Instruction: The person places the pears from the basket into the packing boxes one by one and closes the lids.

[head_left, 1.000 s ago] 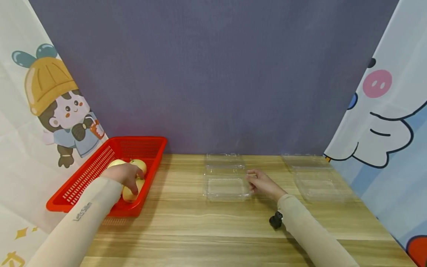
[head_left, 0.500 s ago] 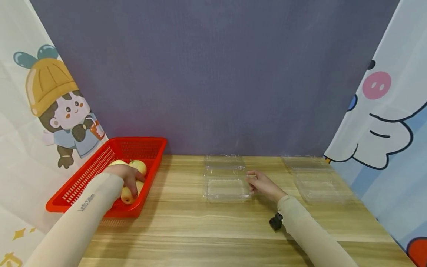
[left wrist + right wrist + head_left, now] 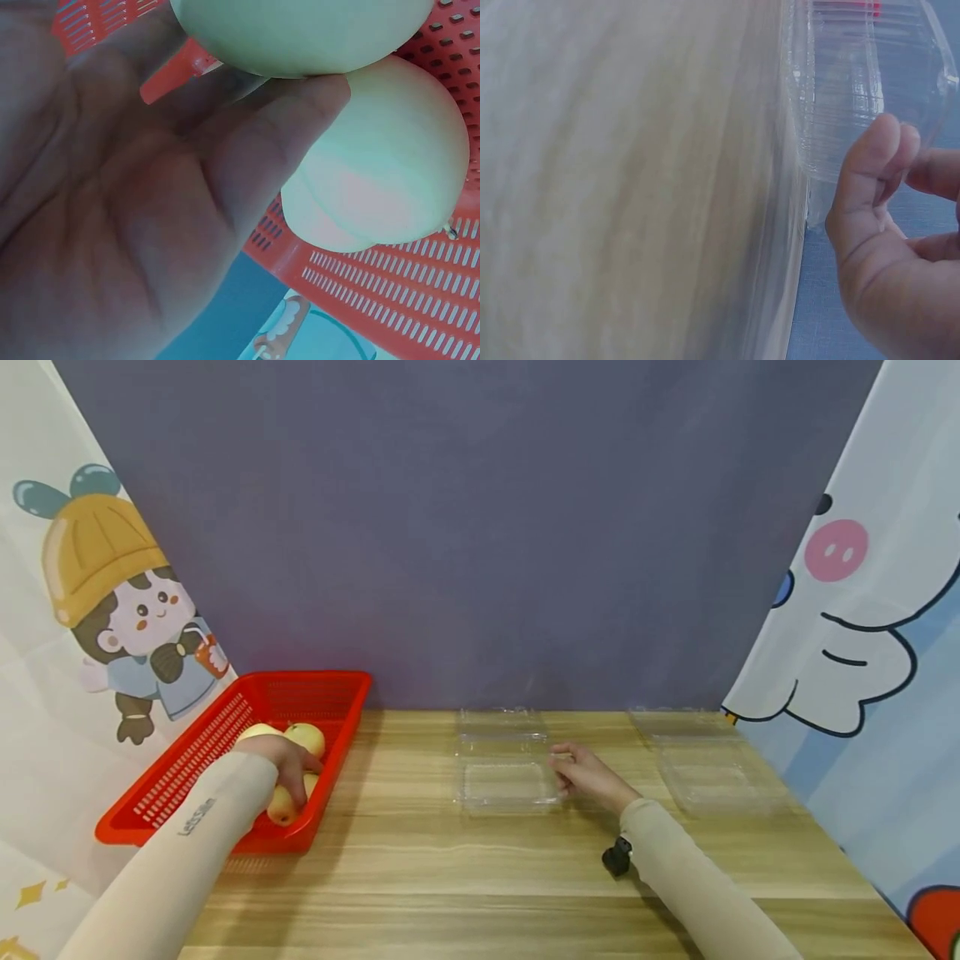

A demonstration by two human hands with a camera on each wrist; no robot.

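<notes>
My left hand reaches into the red basket, its fingers and thumb curled round a pale yellow pear. In the left wrist view the thumb lies against this pear, while another pear sits just beyond it. More pears lie beside the hand, partly hidden by it. At the middle of the table, my right hand pinches the right edge of an open clear plastic box. The right wrist view shows thumb and fingers at the rim of that box.
A second clear plastic box, lid folded back, stands to the right on the wooden table. A dark grey panel rises behind the table. Printed cloths hang at both sides.
The left hand has stayed in the basket; the pear under its fingers has shifted and turned slightly. The right hand keeps its hold on the box. The head view has swung slightly.
</notes>
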